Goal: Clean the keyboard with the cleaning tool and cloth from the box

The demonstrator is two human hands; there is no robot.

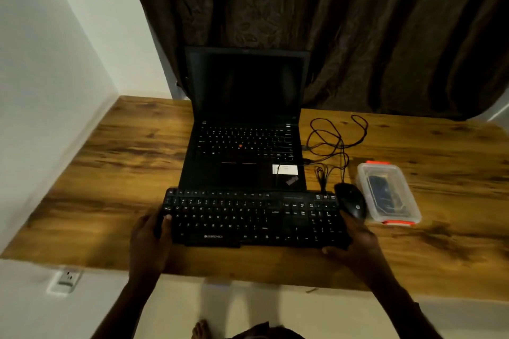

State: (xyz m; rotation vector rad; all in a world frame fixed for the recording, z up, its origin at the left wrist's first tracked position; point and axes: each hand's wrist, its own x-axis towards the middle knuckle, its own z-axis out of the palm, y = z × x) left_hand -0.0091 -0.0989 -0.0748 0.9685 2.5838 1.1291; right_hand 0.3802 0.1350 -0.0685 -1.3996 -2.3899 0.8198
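Tabletop (110, 173): brown wood-grain surface. Lying on it:
- open black laptop (242, 162), rear centre
- black keyboard (248, 217), just in front of the laptop
- black mouse (351, 203), at the keyboard's right end
- clear lidded box (396, 170) with orange clasps, just right of the mouse
- tangled black cables (333, 143), right of the laptop
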